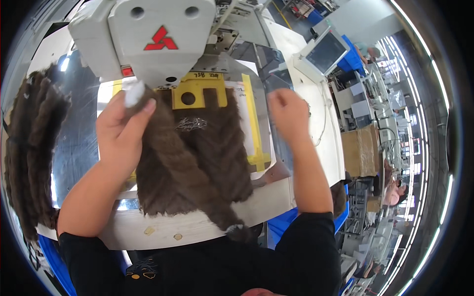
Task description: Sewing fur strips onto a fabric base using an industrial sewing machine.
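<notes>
Factory floor, sewing station: a brown fur piece (197, 158) lies on the tabletop (163, 229) under the head of a grey sewing machine (148, 34).

Left hand (121, 135) pinches the fur's upper left corner, its fingers (145, 107) closed on the pile just below the machine head; right hand (289, 116) hovers by the tabletop's right edge, fingers loosely curled, holding nothing that shows. The fur covers the middle of a yellow template frame (197, 91), its lower end trailing over the tabletop's near edge. More brown fur (32, 148) hangs off the left edge. To do this well, I judge the piece should lie flat and square in the frame, with the pile smoothed away from the needle and the fingers kept clear of it.
</notes>
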The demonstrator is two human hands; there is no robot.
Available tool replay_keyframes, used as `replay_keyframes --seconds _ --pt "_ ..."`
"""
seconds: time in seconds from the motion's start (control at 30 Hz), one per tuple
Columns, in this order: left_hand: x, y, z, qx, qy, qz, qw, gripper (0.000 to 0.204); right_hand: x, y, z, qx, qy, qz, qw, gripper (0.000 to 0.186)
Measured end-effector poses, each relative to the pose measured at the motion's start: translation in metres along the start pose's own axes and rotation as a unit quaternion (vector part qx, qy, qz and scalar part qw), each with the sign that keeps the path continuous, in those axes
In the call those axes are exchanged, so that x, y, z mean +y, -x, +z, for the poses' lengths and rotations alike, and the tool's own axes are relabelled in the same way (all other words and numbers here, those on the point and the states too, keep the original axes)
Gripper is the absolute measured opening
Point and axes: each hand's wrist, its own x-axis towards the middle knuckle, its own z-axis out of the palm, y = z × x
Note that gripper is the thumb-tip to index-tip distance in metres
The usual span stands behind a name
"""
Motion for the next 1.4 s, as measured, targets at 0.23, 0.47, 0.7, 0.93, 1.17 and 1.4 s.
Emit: replay_keyframes --seconds 0.23,0.47,0.7,0.93,1.17,1.4 --pt "-0.003 0.010 -0.005 -0.041 -0.045 0.023 0.998 0.015 0.156 0.018 -0.044 -0.064 0.027 0.082 0.994 0.026" --pt "0.001 0.012 0.003 -0.059 -0.081 0.002 0.995 0.014 0.185 0.049 -0.058 -0.071 0.189 -0.016 0.979 0.019" --pt "-0.005 0.010 0.006 -0.051 -0.078 0.007 0.996 0.014 0.148 0.031 -0.122 0.205 0.228 0.124 0.944 0.026" --pt "-0.009 0.013 0.017 -0.133 -0.056 -0.019 0.989 0.017 -0.049 0.003 -0.053 -0.151 -0.307 -0.087 0.936 0.027" --pt "0.002 0.014 0.009 -0.218 -0.034 -0.063 0.973 0.018 -0.099 0.013 -0.013 -0.198 -0.340 -0.212 0.895 0.022" --pt "0.004 0.012 0.004 -0.275 -0.053 -0.026 0.960 0.015 -0.102 0.011 -0.015 -0.190 -0.266 -0.206 0.922 0.024"
